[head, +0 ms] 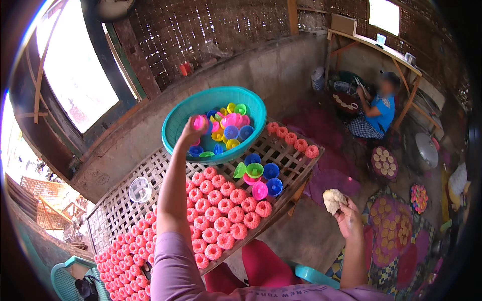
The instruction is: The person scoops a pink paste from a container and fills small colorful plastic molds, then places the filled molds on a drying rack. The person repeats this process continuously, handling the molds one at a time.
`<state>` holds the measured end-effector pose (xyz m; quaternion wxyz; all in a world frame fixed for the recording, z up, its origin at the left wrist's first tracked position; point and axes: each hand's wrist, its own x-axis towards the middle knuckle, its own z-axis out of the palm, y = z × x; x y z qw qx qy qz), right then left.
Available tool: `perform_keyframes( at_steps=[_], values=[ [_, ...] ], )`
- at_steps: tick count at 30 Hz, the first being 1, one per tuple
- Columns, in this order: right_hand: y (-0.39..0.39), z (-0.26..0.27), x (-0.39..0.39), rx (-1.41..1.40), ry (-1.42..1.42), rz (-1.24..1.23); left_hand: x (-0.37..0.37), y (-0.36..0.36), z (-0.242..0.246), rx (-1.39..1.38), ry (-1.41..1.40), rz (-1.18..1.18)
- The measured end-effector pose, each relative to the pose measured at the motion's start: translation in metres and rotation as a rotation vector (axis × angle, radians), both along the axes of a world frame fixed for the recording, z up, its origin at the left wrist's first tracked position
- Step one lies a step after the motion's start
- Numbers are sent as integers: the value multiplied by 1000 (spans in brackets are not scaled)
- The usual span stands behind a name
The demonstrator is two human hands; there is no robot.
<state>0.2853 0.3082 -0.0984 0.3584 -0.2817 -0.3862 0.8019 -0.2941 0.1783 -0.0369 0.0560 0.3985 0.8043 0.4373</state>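
Observation:
My left hand [192, 129] reaches over the turquoise plastic basin [180, 105], blurred, its fingers around a pink plastic mould [199, 122]. Small fluted ring moulds in pink, blue, yellow and green lie loose in the basin. Out to the right, my right hand [348, 217] holds up a pale, rough-edged lump of food [333, 201]. Between my arms, several more moulds, among them a green one [254, 170] and a blue one [274, 187], sit on the woven bamboo rack [226, 165]. Pink ring-shaped pieces [225, 206] stand in rows on it.
A clear plastic tub [140, 189] rests on the rack. A person [378, 107] sits on the floor at the back right, beside a tray with pale rounds. More rounds [388, 225] lie on sheets at right, near a cluster of coloured moulds [419, 198]. A turquoise basket [71, 278] stands lower left.

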Motion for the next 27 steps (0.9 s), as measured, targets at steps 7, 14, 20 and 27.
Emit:
perform_keyframes(
  at_steps=[7,14,20,27],
  values=[
    [-53,27,-68,10,57,64,147,-87,35,362,-1179,-614],
    [-189,71,-168,1321,40,279,321,-213,-16,771,-1167,-165],
    [-233,99,-340,925,269,840,375,-377,-29,686,-806,388],
    [-326,64,-555,1685,-26,691,454,-449,-55,1437,-1315,113]
  ],
)
